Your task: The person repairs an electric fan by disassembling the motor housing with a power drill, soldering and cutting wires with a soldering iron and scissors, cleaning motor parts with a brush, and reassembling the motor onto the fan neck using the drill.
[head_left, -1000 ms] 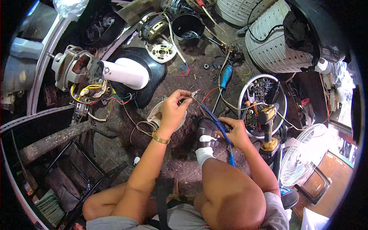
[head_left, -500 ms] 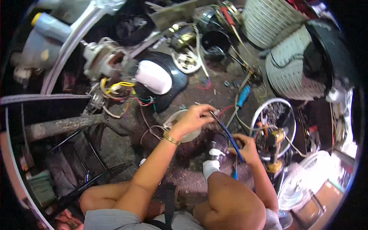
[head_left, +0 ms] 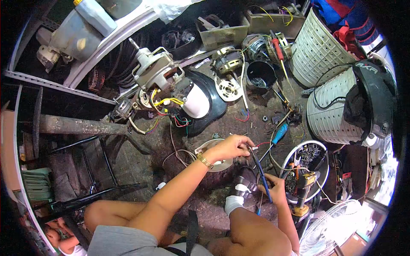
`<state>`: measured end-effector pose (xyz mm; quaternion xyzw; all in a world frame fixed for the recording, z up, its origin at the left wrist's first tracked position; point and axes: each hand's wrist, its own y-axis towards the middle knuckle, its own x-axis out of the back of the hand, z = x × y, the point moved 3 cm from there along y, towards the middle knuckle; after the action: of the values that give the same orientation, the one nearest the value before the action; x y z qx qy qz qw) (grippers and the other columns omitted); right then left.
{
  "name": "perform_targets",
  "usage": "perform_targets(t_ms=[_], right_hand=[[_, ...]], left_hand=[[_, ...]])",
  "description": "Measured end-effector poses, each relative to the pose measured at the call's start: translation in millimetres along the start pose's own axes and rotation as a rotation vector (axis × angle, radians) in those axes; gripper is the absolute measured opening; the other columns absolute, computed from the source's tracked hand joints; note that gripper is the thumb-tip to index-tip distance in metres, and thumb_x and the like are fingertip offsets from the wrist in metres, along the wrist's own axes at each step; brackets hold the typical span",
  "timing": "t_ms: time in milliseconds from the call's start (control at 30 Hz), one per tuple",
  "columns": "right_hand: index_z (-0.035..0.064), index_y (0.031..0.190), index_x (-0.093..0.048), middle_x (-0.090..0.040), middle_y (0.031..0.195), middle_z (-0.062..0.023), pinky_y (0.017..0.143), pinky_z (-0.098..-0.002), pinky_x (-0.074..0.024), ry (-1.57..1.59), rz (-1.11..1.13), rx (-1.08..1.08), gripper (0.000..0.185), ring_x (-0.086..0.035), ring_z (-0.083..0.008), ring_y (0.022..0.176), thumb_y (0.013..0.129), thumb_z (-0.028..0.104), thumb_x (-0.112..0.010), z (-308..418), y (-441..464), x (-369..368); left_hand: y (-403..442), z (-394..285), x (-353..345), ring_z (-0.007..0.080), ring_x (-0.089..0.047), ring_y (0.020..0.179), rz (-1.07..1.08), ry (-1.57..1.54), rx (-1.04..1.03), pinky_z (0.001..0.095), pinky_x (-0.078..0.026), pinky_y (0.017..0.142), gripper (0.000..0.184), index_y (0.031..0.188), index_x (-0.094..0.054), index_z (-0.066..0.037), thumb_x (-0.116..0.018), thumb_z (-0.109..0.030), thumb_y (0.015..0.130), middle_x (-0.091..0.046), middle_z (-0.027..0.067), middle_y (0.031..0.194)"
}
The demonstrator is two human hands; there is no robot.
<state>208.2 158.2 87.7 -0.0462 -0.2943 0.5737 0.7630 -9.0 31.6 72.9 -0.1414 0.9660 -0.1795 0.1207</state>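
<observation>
My left hand [head_left: 232,149], with a gold bracelet at the wrist, is pinched at the dark end of a long, slim blue tool [head_left: 262,177]. A small white piece [head_left: 255,148] with a red wire shows just beyond its fingertips; what the fingers hold is hidden. My right hand [head_left: 275,190] is closed around the tool's lower part, and the tool's exact kind cannot be made out. A round whitish cover [head_left: 222,165] lies below my left hand. On the floor beyond the hands is a blue-handled screwdriver [head_left: 279,134].
A white basin [head_left: 326,164] of screws stands at right, with a yellow drill [head_left: 306,187] beside it. A fan motor [head_left: 160,70], a black base [head_left: 213,113] and loose wires lie ahead. Perforated white drums [head_left: 322,113] stand at far right, and a fan grille [head_left: 329,226] lies below.
The camera view has shifted, so the scene sits lower and farther right, and the picture is sharper. Both hands keep much the same hold on the blue tool.
</observation>
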Motion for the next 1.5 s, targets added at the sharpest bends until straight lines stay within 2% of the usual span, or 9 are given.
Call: perform_targets(t_ms=[367,833,1133,1233,1300,1333,1367,1433,1500], right_hand=[[-0.0045,0.102,-0.065,-0.064,0.075,-0.0065,0.061,-0.0248,-0.0454,0.022,-0.056,0.038,0.046,-0.052,-0.0076,0.064,0.062,0.014,-0.079,-19,-4,-12],[0.0011,0.099,-0.064,-0.061,0.074,-0.0035,0.061,-0.025,-0.0435,0.025,0.043,0.028,0.043,-0.05,-0.0089,0.065,0.062,0.014,-0.08,-11,10,-4],[-0.0017,0.1,-0.064,-0.058,0.07,0.0005,0.057,-0.0223,-0.0405,0.072,-0.047,-0.031,0.042,-0.047,-0.0073,0.062,0.063,0.01,-0.08,-33,1,-13],[-0.0012,0.099,-0.064,-0.056,0.064,0.0013,0.054,-0.0212,-0.0394,0.254,-0.098,-0.094,0.039,-0.045,-0.0061,0.058,0.064,0.008,-0.078,-44,-1,-18],[-0.0002,0.102,-0.063,-0.053,0.06,0.0008,0.052,-0.0213,-0.0393,0.109,-0.114,-0.053,0.04,-0.043,-0.0056,0.055,0.065,0.008,-0.078,-35,5,-17],[-0.0003,0.105,-0.062,-0.054,0.06,-0.0011,0.053,-0.0228,-0.0407,0.077,-0.153,-0.139,0.043,-0.046,-0.0067,0.056,0.066,0.009,-0.078,-31,9,-20],[-0.0005,0.107,-0.06,-0.055,0.061,-0.003,0.053,-0.0243,-0.0422,0.042,-0.193,-0.225,0.045,-0.048,-0.0077,0.056,0.066,0.01,-0.078,-29,12,-19],[-0.0013,0.119,-0.052,-0.062,0.082,-0.0182,0.068,-0.0363,-0.0487,-0.287,-0.239,-0.065,0.057,-0.062,-0.0306,0.075,0.069,0.015,-0.073,-39,22,-31],[-0.0028,0.122,-0.048,-0.062,0.092,-0.0243,0.076,-0.0431,-0.0475,-0.332,-0.358,0.198,0.058,-0.06,-0.04,0.084,0.071,0.014,-0.07,-45,32,-46]], left_hand=[[0,6,-1,0.006,-0.057,0.065,-0.05,0.049,0.026,0.0212,-0.044,0.056,0.026,0.107,-0.058,0.001,-0.063,-0.002,0.083,-0.068,0.005,0.081],[-1,-5,6,0.0031,-0.051,0.055,0.266,-0.088,0.22,0.0169,-0.039,0.05,0.021,0.104,-0.059,-0.002,-0.062,-0.01,0.085,-0.07,0.0067,0.082],[7,1,0,0.0063,-0.053,0.053,0.141,-0.068,0.184,0.0193,-0.041,0.048,0.029,0.106,-0.05,0.001,-0.065,-0.007,0.082,-0.068,0.0091,0.077],[7,9,6,0.0095,-0.058,0.063,0.029,0.088,0.149,0.0225,-0.046,0.055,0.037,0.109,-0.049,0.001,-0.068,-0.006,0.079,-0.067,0.0108,0.085],[-2,0,2,0.0165,-0.06,0.082,-0.017,0.429,-0.156,0.0299,-0.051,0.071,0.042,0.113,-0.051,0.0,-0.07,-0.009,0.077,-0.061,0.0151,0.107],[-9,-3,-4,0.0247,-0.057,0.102,-0.134,0.729,-0.375,0.0367,-0.048,0.085,0.047,0.115,-0.054,-0.003,-0.072,-0.012,0.073,-0.05,0.0161,0.126],[-20,-16,-11,0.0247,-0.057,0.102,-0.137,0.732,-0.384,0.0367,-0.048,0.085,0.047,0.115,-0.054,-0.003,-0.072,-0.012,0.073,-0.05,0.0161,0.126],[-54,-47,-20,0.0306,-0.053,0.11,-0.33,1.219,-0.347,0.0392,-0.047,0.089,0.05,0.117,-0.054,-0.004,-0.074,-0.015,0.072,-0.044,0.0159,0.133],[-79,-84,-18,0.0328,-0.058,0.103,-0.113,1.151,-0.568,0.0393,-0.05,0.084,0.041,0.109,-0.059,-0.006,-0.073,-0.017,0.071,-0.052,0.0169,0.125]])
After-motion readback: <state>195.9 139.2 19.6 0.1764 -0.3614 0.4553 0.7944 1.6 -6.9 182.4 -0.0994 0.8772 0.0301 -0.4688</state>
